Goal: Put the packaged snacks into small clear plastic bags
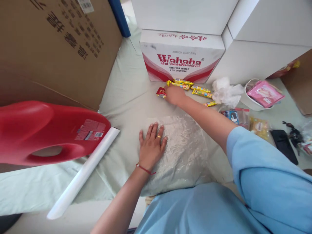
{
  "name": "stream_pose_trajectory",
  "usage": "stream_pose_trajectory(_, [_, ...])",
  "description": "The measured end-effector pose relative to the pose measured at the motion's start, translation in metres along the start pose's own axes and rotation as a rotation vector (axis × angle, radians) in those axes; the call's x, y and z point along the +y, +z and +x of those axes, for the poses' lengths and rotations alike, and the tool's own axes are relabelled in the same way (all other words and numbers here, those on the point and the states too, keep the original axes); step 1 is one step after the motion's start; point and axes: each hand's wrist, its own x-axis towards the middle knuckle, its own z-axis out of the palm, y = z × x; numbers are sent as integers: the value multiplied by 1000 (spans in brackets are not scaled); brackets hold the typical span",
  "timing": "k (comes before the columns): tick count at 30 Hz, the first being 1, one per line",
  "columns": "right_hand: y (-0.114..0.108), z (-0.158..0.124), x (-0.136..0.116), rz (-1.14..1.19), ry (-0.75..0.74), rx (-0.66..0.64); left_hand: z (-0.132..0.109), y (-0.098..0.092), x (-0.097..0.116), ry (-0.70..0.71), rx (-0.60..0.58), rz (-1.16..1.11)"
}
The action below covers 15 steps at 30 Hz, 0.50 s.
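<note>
My left hand (152, 143) lies flat with its fingers spread, at the left edge of a clear, crinkled plastic bag (184, 149) on the cloth. My right hand (175, 95) reaches forward to the foot of the water carton. Its fingers are curled against the right end of a small red packet (161, 92), and the fingertips are partly hidden. Just behind those fingers lies a yellow snack wrapper (181, 85). Several similar yellow wrappers lie to the right, one of them a yellow stick packet (202, 93).
A Wahaha water carton (181, 60) and white boxes (185, 16) stand behind. At left are a large cardboard box (60, 48), a red jug (56, 130) and a white roll (84, 172). To the right sit a white basket (253, 100), a plastic bag (226, 92) and a black phone (284, 146).
</note>
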Motion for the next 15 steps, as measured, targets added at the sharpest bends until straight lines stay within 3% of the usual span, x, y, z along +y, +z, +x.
stream_pose_trajectory(5, [-33, -84, 21, 142, -112, 99, 0, 1, 0, 5, 11, -31])
stream_pose_trajectory(8, [-46, -140, 21, 281, -244, -4, 0, 0, 1, 0, 20, -62])
stream_pose_trajectory(12, [-33, -196, 4, 349, -357, -162, 1, 0, 1, -10, 30, -95])
stream_pose_trajectory(15, [-13, -220, -8, 260, -298, -240, 1, 1, 0, -10, 26, -93])
